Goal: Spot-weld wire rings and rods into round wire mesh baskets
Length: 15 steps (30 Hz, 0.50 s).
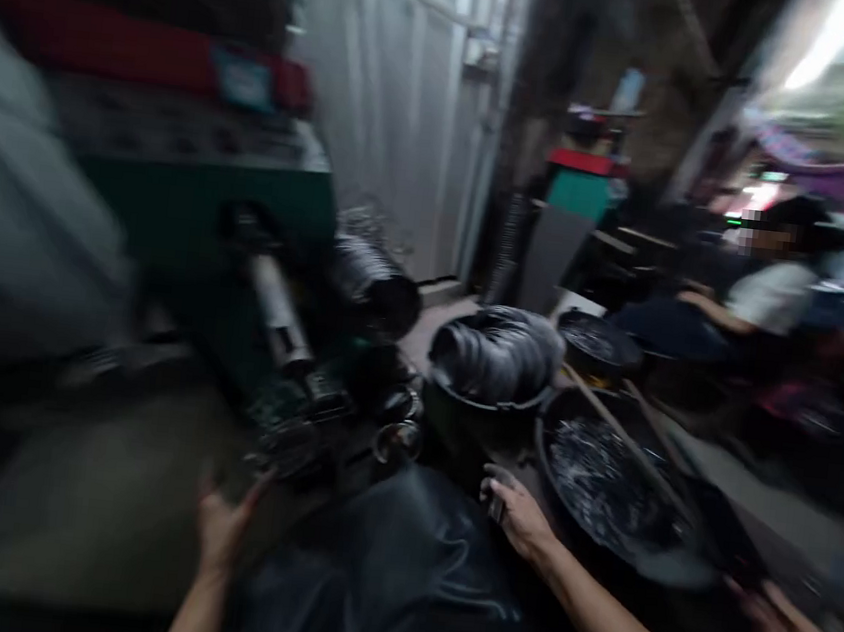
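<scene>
Motion-blurred. Left hand [225,522]: fingers apart, machine [177,210] ahead. Right hand [513,512]: fingers curled, cannot tell if clamped on anything; basin [543,467] just right, partly hidden by stick [627,443]; coil [500,354] beyond.

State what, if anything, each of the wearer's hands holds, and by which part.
Left hand: nothing visible in it. Right hand: blurred; whether it holds anything cannot be told.

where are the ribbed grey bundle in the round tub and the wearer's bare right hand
Ribbed grey bundle [500,352]: head view, middle of its ribs
Wearer's bare right hand [521,518]: head view, back of hand
</scene>
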Each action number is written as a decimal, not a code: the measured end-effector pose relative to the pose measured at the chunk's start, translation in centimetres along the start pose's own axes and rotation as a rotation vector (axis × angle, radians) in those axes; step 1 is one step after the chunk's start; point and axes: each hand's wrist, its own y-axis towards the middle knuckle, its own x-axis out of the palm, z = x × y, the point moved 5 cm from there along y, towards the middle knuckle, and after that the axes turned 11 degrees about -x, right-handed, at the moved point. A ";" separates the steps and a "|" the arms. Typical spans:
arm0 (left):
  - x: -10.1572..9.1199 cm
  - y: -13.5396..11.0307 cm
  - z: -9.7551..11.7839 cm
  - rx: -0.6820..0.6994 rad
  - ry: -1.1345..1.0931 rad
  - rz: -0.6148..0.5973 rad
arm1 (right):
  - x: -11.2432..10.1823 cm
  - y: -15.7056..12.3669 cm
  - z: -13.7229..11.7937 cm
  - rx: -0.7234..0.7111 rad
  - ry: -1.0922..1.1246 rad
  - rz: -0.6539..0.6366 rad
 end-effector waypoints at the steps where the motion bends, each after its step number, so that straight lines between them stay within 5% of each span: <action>1: -2.0 -0.2 -0.5 -0.024 0.021 0.072 | 1.8 1.4 0.3 -0.098 -0.072 -0.057; 3: -3.9 -0.2 -1.0 -0.075 0.060 0.141 | 5.4 3.5 1.9 -0.266 -0.235 -0.174; 6: -3.3 1.0 -1.1 -0.084 -0.001 0.138 | 8.7 5.3 5.9 -0.307 -0.323 -0.244; 10: -2.0 2.4 -1.4 -0.032 -0.097 0.075 | 8.5 7.5 9.9 -0.046 -0.047 -0.069; 15: -2.4 2.5 -2.1 -0.080 -0.205 0.080 | 9.3 8.1 8.7 0.355 0.322 -0.052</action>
